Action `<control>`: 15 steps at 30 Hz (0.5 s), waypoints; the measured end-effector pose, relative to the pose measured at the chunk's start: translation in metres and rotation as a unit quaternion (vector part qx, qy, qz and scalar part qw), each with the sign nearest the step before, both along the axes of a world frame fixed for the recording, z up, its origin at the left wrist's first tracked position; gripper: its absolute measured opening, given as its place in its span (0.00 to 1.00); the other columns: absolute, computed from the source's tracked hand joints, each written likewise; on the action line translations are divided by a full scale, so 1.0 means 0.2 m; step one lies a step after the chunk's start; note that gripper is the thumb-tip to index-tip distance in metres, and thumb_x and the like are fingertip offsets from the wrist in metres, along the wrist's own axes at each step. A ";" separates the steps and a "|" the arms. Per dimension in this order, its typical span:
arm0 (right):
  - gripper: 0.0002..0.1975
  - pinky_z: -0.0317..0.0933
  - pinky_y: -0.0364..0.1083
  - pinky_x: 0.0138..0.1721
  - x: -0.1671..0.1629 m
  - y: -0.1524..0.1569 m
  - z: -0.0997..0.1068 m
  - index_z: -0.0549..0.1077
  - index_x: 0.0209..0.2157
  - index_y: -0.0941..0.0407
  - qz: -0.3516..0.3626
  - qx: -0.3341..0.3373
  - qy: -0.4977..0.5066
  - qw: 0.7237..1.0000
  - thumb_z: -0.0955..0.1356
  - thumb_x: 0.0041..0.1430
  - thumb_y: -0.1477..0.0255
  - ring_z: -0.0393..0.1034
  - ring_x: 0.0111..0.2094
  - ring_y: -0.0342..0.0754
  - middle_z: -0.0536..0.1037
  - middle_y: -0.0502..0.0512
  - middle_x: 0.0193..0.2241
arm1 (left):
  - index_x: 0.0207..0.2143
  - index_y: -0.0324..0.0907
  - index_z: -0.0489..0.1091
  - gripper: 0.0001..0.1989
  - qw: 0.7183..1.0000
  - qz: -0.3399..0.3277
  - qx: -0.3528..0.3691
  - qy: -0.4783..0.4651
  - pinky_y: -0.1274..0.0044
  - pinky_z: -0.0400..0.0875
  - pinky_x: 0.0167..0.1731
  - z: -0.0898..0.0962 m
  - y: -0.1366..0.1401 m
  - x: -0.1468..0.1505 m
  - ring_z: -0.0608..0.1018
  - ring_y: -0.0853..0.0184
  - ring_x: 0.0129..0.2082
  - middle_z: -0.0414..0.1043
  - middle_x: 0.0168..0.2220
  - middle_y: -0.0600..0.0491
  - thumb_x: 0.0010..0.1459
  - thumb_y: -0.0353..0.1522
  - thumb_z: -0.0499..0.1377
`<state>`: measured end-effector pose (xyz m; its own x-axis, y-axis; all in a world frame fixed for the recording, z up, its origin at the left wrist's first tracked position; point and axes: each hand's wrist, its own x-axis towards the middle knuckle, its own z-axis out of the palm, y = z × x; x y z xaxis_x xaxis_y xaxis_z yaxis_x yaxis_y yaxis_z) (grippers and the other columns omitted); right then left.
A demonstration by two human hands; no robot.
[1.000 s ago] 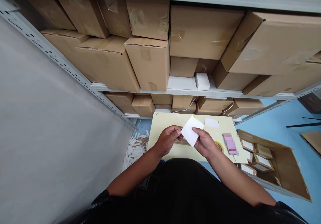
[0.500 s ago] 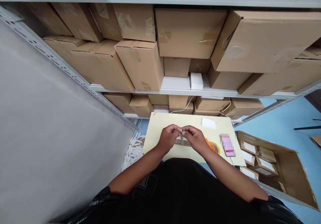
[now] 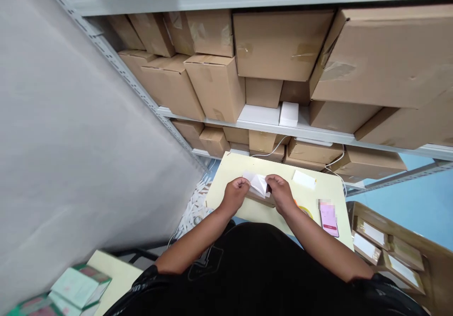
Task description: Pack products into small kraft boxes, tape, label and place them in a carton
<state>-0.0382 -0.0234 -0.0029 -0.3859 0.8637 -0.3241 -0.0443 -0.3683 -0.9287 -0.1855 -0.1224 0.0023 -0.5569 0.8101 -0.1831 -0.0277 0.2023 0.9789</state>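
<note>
Between my two hands is a white paper sheet (image 3: pixel 259 183) with a folded, lifted layer, like a label coming off its backing. My left hand (image 3: pixel 235 195) pinches its left side with thumb and fingers. The right side is pinched by my right hand (image 3: pixel 282 194). Just below the sheet, a small brown cardboard box (image 3: pixel 261 199) lies on the cream table (image 3: pixel 221 184), partly hidden by the hands and paper. Whether the sheet touches the box I cannot tell. A yellow tape roll (image 3: pixel 306 211) sits by my right wrist, partly covered.
A phone (image 3: pixel 329 220) and a white paper pad (image 3: pixel 304 179) lie on the table's right. A large open carton (image 3: pixel 433 278) at right holds several labelled boxes. White paper strips (image 3: pixel 194 205) pile up at left. Shelves (image 3: pixel 262 114) of cartons stand ahead; green-edged boxes (image 3: pixel 79 285) are lower left.
My hands have moved apart from a close pinch, and the white sheet now shows spread between them. The view has turned, bringing the green-edged boxes into sight at lower left.
</note>
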 end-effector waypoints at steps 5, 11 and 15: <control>0.11 0.58 0.44 0.26 0.00 0.06 -0.04 0.77 0.29 0.53 -0.002 -0.044 0.004 0.999 0.74 0.48 0.61 0.61 0.21 0.43 0.68 0.44 0.18 | 0.26 0.41 0.73 0.07 0.994 0.094 -0.047 -0.032 0.79 0.55 0.24 -0.11 -0.24 -0.19 0.63 0.73 0.20 0.63 0.19 0.60 0.47 0.36 0.60; 0.13 0.54 0.43 0.24 -0.04 0.01 -0.04 0.78 0.29 0.56 0.065 -0.054 -0.007 0.996 0.76 0.46 0.62 0.58 0.20 0.41 0.67 0.44 0.17 | 0.26 0.41 0.71 0.10 0.990 0.088 -0.110 -0.026 0.81 0.51 0.22 -0.26 -0.66 -0.55 0.58 0.75 0.19 0.58 0.17 0.62 0.45 0.38 0.60; 0.12 0.56 0.43 0.25 -0.07 -0.03 -0.04 0.79 0.29 0.56 0.077 -0.017 -0.026 0.997 0.76 0.47 0.62 0.61 0.21 0.41 0.71 0.46 0.19 | 0.26 0.41 0.71 0.12 0.979 0.100 -0.176 0.006 0.80 0.54 0.22 -0.44 -0.87 -0.78 0.60 0.73 0.19 0.59 0.18 0.62 0.46 0.41 0.60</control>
